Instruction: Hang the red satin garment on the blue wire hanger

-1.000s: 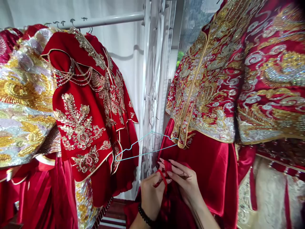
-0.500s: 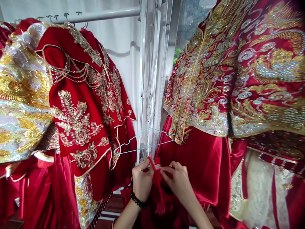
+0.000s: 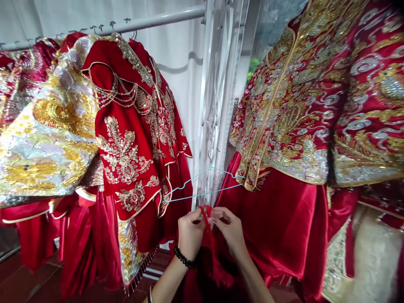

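My left hand [image 3: 191, 231], with a black beaded bracelet [image 3: 184, 257] at the wrist, has its fingers pinched on a red cord [image 3: 207, 221]. My right hand [image 3: 230, 229] pinches the same cord close by, where a small pale piece shows between the hands; its kind is too small to make out. A fringed red tassel [image 3: 219, 269] dangles under the fingers. Just above both hands is a light blue wire hanger [image 3: 205, 195] with a bare metal hook. Dark red fabric lies below, mostly in shadow.
On the left, a red jacket [image 3: 126, 126] with beaded embroidery and other garments hang from a white rail [image 3: 170, 19]. To the right hang gold-embroidered jackets [image 3: 284, 122] over a red satin skirt [image 3: 284, 223]. White metal posts [image 3: 217, 84] rise between them.
The view has turned left, so the racks appear farther right. My right hand has come closer to my left, and its fingers now meet the cord beside the left fingers.
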A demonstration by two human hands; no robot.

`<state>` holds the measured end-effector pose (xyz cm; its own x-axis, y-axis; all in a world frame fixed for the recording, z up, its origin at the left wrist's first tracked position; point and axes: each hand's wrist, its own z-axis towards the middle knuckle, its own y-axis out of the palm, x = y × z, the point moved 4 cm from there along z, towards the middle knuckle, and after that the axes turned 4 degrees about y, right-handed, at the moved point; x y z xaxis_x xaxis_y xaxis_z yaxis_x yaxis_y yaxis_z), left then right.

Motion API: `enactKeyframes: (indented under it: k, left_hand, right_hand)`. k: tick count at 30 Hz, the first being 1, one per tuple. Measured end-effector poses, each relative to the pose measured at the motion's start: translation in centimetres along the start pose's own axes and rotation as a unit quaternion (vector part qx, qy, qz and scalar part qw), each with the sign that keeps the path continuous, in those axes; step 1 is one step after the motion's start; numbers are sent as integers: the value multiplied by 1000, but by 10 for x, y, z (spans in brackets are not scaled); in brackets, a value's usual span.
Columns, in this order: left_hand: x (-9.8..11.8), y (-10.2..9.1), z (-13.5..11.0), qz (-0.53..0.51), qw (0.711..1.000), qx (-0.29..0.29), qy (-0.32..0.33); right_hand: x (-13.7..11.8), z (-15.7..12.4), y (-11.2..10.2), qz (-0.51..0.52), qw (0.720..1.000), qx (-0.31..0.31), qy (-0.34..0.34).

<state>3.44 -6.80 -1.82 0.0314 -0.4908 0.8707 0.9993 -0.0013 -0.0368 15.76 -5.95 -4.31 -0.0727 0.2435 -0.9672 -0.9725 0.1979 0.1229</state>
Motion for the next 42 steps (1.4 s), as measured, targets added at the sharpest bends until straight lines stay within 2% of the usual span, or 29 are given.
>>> enactKeyframes:
  k: [2,7,10,13,17,20,23,25,29,34,42]
  left_hand:
    - [-1,-4,0,9,1000,1,-2]
    - [-6,-7,-2,26,1000,-1,2]
    - [-10,-9,-4,29,1000,-4,-4]
    - [-13,-11,-6,20,1000,-4,-7]
    - [-17,-22,-4,-2,1000,11,-19]
    - [-31,-46,2,-41,996,62,-58]
    - [-56,-80,8,-75,981,145,-102]
    - [-73,-101,12,-73,973,189,-109]
    - [-94,-126,18,-42,971,206,-110]
    - [-93,-132,39,-31,976,198,-81]
    - [-77,-119,86,55,992,98,-52]
  right_hand:
    - [1,-5,0,4,1000,-2,9]
    - [16,-10,18,3,986,-159,44]
    - [27,-8,25,12,981,-184,63]
    - [31,-4,27,13,986,-152,65]
    - [32,3,19,4,999,-20,31]
    - [36,10,5,-25,998,63,12]
    - [44,20,-12,-29,994,100,22]
    - [47,27,-23,-6,993,114,27]
    - [42,38,-41,49,989,139,3]
    - [37,46,-52,78,986,147,-13]
    - [31,45,-61,71,989,131,3]
